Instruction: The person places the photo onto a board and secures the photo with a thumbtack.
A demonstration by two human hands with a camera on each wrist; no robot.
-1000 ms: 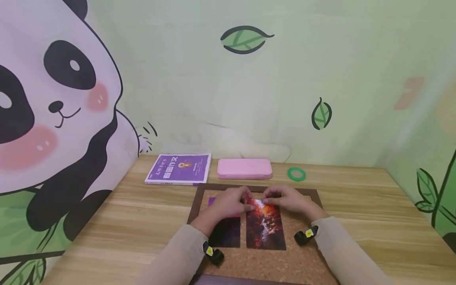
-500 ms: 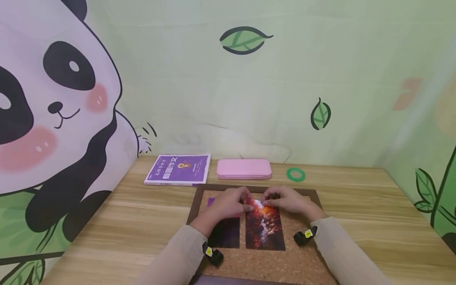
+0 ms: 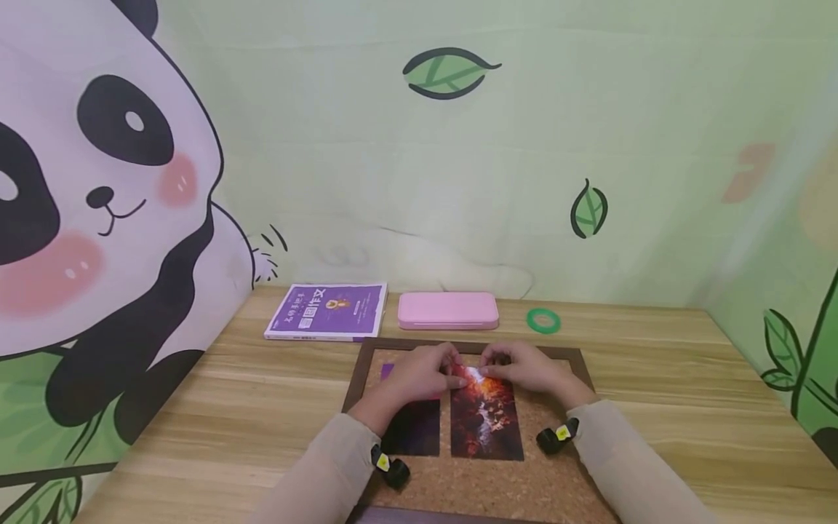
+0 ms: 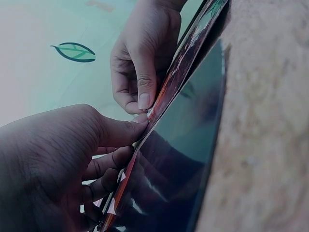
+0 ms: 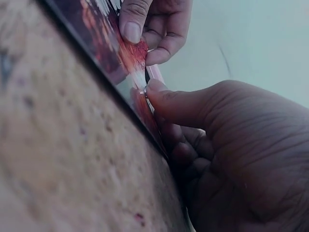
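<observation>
A glossy photo print point(image 3: 487, 426) in red, orange and white lies upright on a framed cork board point(image 3: 484, 484). My left hand point(image 3: 422, 375) holds its top left corner, thumb on the picture and fingers curled at the edge. At the top edge, just right of that, my right hand point(image 3: 527, 365) pinches a tiny silvery pin point(image 5: 144, 91) against the photo, its thumb tip partly covering it. The right wrist view shows the other fingers of that hand curled beneath. A second, darker photo point(image 3: 415, 431) with a purple top lies to the left, partly under my left hand.
Behind the board on the wooden table point(image 3: 262, 400) lie a purple book point(image 3: 334, 309), a pink case point(image 3: 448, 311) and a green tape roll point(image 3: 543, 320). A wall sheet point(image 3: 327, 145) with a painted panda and leaves stands close behind the table.
Both hands stay at the top of the photo with almost the same hold. Only a very slight shift of the right wrist and of the head view shows.
</observation>
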